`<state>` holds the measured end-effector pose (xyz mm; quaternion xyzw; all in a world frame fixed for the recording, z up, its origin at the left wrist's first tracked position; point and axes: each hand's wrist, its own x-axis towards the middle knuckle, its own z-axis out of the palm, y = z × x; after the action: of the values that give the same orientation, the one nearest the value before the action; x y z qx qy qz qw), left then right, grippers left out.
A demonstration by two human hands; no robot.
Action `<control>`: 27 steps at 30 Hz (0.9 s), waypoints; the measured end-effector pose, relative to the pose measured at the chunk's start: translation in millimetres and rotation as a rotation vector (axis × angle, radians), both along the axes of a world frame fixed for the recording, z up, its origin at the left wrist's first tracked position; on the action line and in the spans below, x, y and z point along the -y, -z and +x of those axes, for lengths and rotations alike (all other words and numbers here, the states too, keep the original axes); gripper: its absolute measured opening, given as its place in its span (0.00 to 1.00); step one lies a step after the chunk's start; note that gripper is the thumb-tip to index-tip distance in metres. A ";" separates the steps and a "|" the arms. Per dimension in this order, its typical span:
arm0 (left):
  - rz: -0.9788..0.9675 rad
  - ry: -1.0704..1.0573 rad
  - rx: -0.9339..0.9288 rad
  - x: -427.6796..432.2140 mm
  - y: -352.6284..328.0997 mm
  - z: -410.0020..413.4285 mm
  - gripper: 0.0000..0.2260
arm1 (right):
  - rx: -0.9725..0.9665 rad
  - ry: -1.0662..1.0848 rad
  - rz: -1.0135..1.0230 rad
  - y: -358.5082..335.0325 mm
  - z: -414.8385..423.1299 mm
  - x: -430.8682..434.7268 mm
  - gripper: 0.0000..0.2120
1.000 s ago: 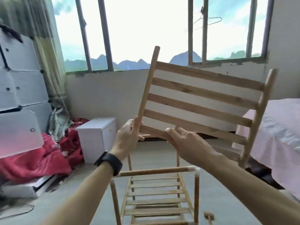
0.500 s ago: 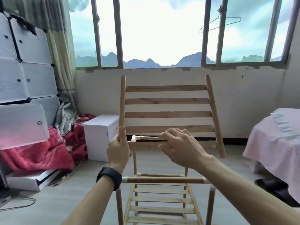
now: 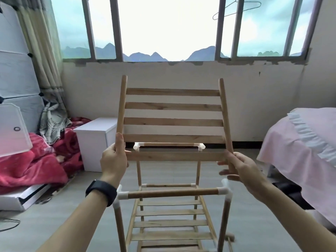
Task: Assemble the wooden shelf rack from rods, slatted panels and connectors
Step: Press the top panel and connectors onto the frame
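Panel: the slatted panel [image 3: 173,122] was up in the air, pretty much upright, five slats running between two side rods.
Where it was: directly over the half-built rack [image 3: 224,224], at about chest height, with the wall under the window [image 3: 169,28] behind it.
Left hand: the left hand [image 3: 113,160] was clamped round the lower part of the panel's left side rod, thumb pointing up along the wood.
Right hand: the right hand [image 3: 241,170] had its fingers curled round the bottom end of the right side rod. The hands were well apart, one on each side of the panel.
Rack: it stood on the floor below the hands, with a front rod [image 3: 172,192] plugged into white connectors [image 3: 225,190] at both corners. A lower shelf [image 3: 170,224] of slats was already in it, and a back rod [image 3: 168,144] showed through the gap between the panel's bottom slats.
Wrist: black watch [image 3: 101,191] on the left one.
Around: white box [image 3: 94,142] and a heap of red blanket [image 3: 27,166] off to the left, a bed [image 3: 300,142] with a pink cover on the right, and a wire hanger [image 3: 236,8] hooked up at the window.
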<state>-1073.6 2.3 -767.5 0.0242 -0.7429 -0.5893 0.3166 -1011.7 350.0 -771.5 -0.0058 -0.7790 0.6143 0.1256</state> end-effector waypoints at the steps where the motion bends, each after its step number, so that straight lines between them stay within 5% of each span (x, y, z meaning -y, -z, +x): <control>1: 0.005 0.004 0.016 0.5 2.2 -1.5 0.31 | 0.021 -0.020 -0.012 4.1 0.3 -1.6 0.18; 16: 0.115 0.212 0.503 26.4 32.8 -35.1 0.22 | 0.242 -0.009 -0.318 57.3 -38.8 0.3 0.18; 22: 0.313 0.415 0.653 25.2 41.3 -23.2 0.20 | 0.253 0.049 -0.430 64.0 -45.3 -1.2 0.17; 27: 0.645 0.492 0.597 32.0 61.0 -7.9 0.20 | 0.282 0.027 -0.481 67.5 -42.8 -7.2 0.17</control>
<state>-1081.5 -29.7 -828.5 0.1126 -0.5648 -0.8134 -0.0814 -1054.5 357.2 -838.9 -0.1314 -0.6204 0.7729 0.0191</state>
